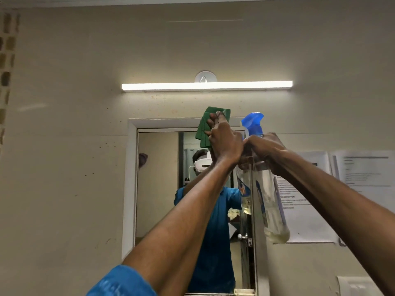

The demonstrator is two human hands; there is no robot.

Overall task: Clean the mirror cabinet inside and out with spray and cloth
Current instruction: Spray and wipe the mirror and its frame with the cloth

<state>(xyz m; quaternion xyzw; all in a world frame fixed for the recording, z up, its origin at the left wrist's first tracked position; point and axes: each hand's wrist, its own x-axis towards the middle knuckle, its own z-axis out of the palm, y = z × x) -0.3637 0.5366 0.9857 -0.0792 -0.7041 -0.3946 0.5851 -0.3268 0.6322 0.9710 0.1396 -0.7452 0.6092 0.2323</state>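
1. Pressing folded green cloth [205,127] with left hand [224,142], fingers closed on it, against top edge of white-framed mirror cabinet [131,189] on wall.
2. Gripping neck of spray bottle [271,201] in right hand [265,152]: clear body, blue trigger, yellowish liquid low, beside cabinet's right edge.

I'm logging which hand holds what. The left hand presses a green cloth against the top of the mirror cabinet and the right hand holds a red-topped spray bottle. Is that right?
Not quite: the spray bottle has a blue top, not red, as the head view shows. The rest stands: the left hand presses the green cloth against the top of the mirror cabinet, and the right hand holds the bottle.
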